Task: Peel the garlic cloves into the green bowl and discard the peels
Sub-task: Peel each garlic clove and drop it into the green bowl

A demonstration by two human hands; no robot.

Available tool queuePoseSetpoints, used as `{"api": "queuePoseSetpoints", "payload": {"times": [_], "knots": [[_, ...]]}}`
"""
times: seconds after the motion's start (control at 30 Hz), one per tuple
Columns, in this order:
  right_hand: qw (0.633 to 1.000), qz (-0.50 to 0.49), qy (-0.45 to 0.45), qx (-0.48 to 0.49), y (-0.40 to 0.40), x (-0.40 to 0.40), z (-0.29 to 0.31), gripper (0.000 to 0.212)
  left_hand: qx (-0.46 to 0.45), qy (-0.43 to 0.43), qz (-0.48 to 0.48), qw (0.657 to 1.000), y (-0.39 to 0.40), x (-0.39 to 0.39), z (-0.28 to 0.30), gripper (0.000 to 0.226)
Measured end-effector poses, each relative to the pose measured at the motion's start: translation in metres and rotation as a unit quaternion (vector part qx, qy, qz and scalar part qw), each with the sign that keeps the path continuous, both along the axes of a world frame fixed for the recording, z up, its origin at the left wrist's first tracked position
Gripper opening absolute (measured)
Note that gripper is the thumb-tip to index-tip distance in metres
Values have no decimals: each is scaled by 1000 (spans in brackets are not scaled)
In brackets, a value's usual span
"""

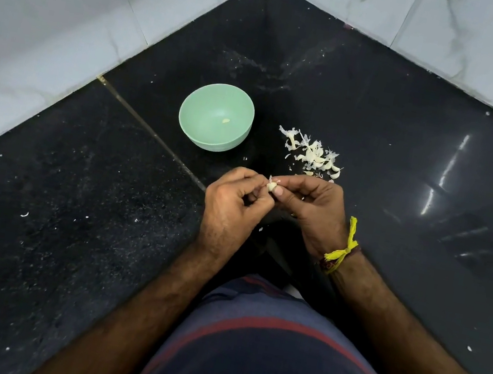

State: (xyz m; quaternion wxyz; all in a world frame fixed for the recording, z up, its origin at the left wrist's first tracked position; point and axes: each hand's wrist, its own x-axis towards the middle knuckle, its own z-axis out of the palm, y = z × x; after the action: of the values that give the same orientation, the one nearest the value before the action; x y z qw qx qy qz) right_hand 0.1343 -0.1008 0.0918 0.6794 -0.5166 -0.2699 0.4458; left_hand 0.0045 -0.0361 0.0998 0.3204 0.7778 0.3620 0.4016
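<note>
A small white garlic clove (271,186) with a flake of skin sticking up is pinched between my left hand (235,204) and my right hand (316,210), just above the black counter. Both hands have their fingers curled round it. The green bowl (195,131) stands on the counter beyond my left hand and holds one small peeled clove (226,121). To the bowl's right lies a heap of garlic cloves and loose peels (313,155), just beyond my right hand.
The black stone counter (67,221) runs into a corner of white marbled wall tiles (56,5). Small white peel flecks are scattered over it. A yellow thread band (342,253) is tied round my right wrist. My striped blue shirt fills the bottom.
</note>
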Motion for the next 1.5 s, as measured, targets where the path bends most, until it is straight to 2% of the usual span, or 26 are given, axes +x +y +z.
{"api": "queuePoseSetpoints", "payload": {"times": [0.13,0.27,0.5,0.63,0.73,0.93,1.17,1.4,1.5], "knots": [[999,23,23,11,1,-1,-1,20,-46,-13,19,999,1,-2,1,6],[998,46,52,6,2,-2,-7,21,-164,-14,33,986,2,-4,5,5],[999,35,1,-1,2,-1,-4,20,-313,-48,21,948,1,1,9,16],[1000,26,-17,-2,1,-1,-1,28,-333,-47,14,942,0,2,10,16],[999,21,-40,-4,2,0,0,21,-345,-51,17,937,1,3,9,11],[985,12,-172,6,2,-4,1,14,-358,-58,28,931,1,4,10,11],[988,-21,-154,0,1,-6,-2,22,-376,-90,34,922,0,3,7,8],[981,-14,-195,-9,1,-3,-3,12,-326,-108,-14,939,-1,-4,1,19],[980,-9,-197,-7,0,-3,-2,12,-328,-133,-29,935,0,-5,-3,14]]}}
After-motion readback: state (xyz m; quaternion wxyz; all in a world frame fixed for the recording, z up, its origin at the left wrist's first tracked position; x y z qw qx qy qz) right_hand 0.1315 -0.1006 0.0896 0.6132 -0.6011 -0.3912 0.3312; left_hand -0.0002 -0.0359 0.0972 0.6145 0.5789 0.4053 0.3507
